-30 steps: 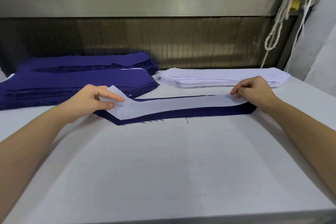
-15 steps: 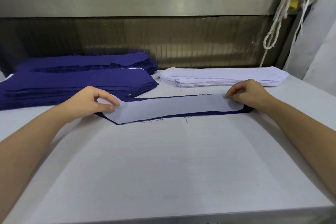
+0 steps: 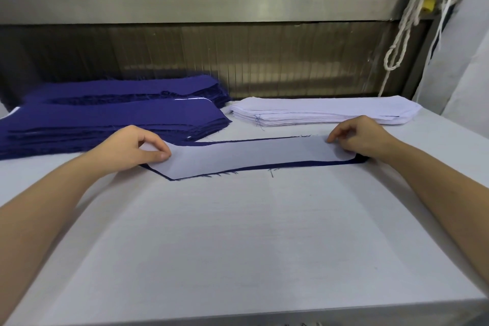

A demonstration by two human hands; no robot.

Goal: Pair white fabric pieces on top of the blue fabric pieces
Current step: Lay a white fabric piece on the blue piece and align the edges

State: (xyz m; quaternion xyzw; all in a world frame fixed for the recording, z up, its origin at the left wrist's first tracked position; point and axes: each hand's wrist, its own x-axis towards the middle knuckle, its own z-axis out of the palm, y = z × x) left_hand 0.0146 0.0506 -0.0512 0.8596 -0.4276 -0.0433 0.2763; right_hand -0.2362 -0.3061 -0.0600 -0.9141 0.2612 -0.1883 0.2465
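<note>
Our left hand [image 3: 132, 147] and right hand [image 3: 362, 137] each pinch an end of the white piece [image 3: 251, 156], nearly aligned on the blue piece [image 3: 354, 161] mid-table [image 3: 251, 233]; the blue stack [image 3: 119, 119] and the white stack [image 3: 317, 111] behind await pairing.

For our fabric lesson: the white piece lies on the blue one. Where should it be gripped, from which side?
Pinch the white piece at both short ends, from either side, where the left hand and right hand are. Long, limp and flat, it would likely sag if held midway.
</note>
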